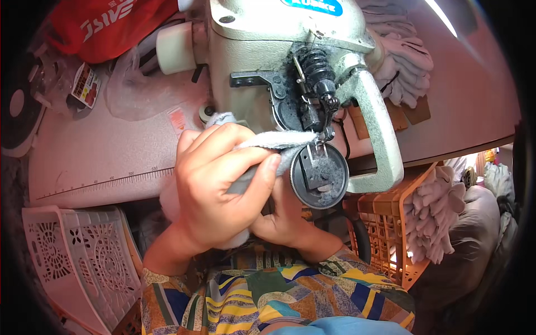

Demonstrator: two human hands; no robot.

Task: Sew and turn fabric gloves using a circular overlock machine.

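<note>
My left hand [220, 178] is closed on a pale grey fabric glove [273, 139], pinching it between thumb and fingers. The folded edge of the glove reaches to the needle area of a sewing machine [318, 120], just above its round dark feed disc [321, 176]. Lower and to the right, my right hand [285, 218] is closed on the same glove from below. Its fingertips are mostly hidden behind my left hand. More of the glove's cloth hangs under my left wrist. Grey lint coats the disc and the mechanism.
A curved pale handle-shaped frame [385, 134] stands right of the disc. Gloves [405, 64] lie behind the machine, and others fill an orange crate [396, 223] at right. A white plastic basket [89, 251] stands at lower left. A red bag [111, 25] and clear plastic [139, 89] lie at upper left.
</note>
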